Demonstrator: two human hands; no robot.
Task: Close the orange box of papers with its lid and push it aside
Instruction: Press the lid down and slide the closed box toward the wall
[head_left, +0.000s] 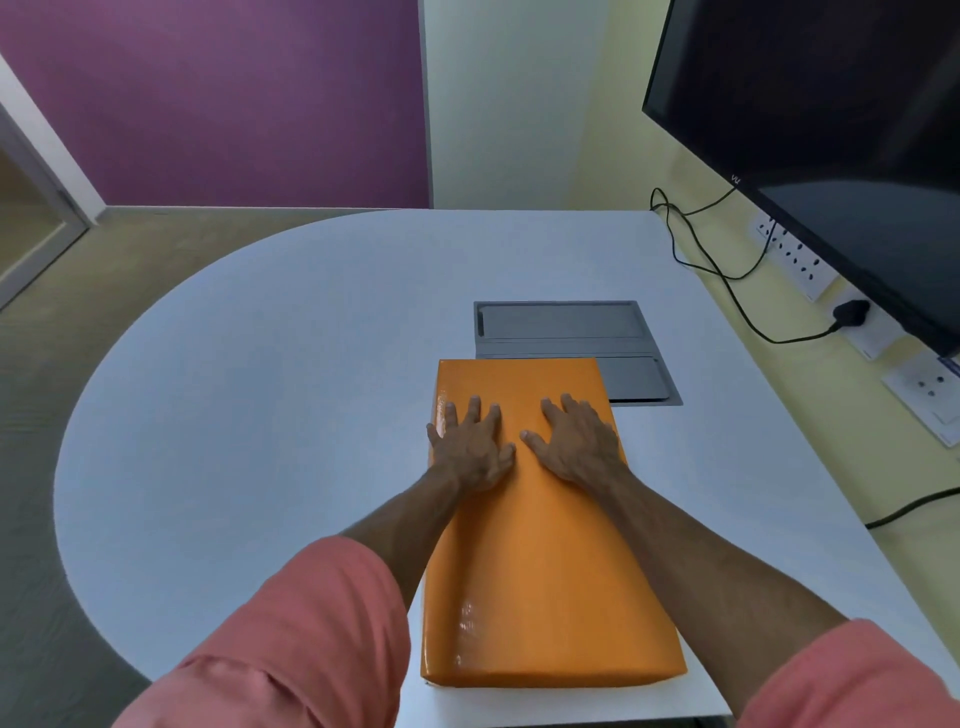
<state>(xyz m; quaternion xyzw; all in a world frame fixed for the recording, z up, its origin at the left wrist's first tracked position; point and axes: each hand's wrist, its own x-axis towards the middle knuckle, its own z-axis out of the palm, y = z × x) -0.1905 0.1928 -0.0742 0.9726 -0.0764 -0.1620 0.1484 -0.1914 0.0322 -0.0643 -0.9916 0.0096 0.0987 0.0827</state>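
A long orange box (540, 571) lies lengthwise on the white table (270, 374), its glossy orange lid covering the whole top, so no papers show. My left hand (470, 447) rests flat on the lid near its far left side, fingers spread. My right hand (576, 441) lies flat beside it on the far right part of the lid, fingers also spread. Neither hand grips anything. The box's far end overlaps the near edge of a grey hatch.
A grey cable hatch (561, 327) is set into the table just beyond the box. A black monitor (831, 130) hangs at the right, with black cables (727, 280) and wall sockets (800, 260) beneath it. The table's rounded edge curves off to the left.
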